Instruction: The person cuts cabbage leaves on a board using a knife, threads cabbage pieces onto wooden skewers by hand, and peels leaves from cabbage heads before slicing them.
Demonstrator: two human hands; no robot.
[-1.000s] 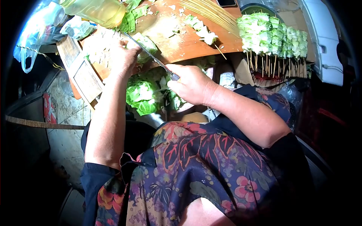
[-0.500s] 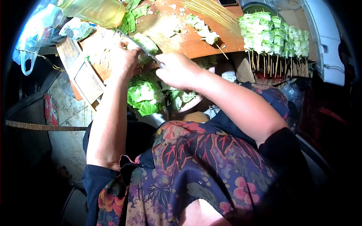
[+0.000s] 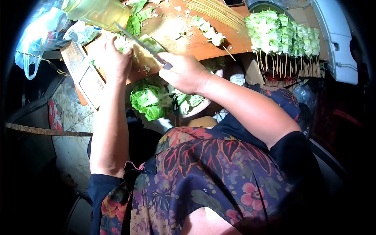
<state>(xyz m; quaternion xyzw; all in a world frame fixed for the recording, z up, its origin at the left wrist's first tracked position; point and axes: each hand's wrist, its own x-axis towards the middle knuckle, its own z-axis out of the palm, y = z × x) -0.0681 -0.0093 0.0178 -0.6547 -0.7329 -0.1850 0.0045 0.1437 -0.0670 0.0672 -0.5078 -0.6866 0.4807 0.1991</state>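
My right hand (image 3: 182,72) is wrapped round the dark handle of a knife (image 3: 139,42), whose blade slants up and left over the wooden board. My left hand (image 3: 117,60) is left of the blade, with a pale green piece of lettuce (image 3: 124,49) between its thumb and fingers, partly hidden by the hand. Just behind the blade a cut chunk of lettuce (image 3: 152,42) lies on the board (image 3: 168,29). Below the board edge, near my lap, sits a leafy head of lettuce (image 3: 148,101).
Lettuce skewers (image 3: 280,35) stand stacked at the right, sticks downward. Bare bamboo skewers (image 3: 219,15) and one loaded skewer (image 3: 209,31) lie on the board. A yellowish translucent container (image 3: 96,13) stands at the back left, near plastic bags (image 3: 39,43). A bowl (image 3: 196,107) holds leaf pieces.
My left hand has moved left, away from the lettuce chunk, with a small piece. The knife has lifted slightly, and the chunk now shows a flat cut side.
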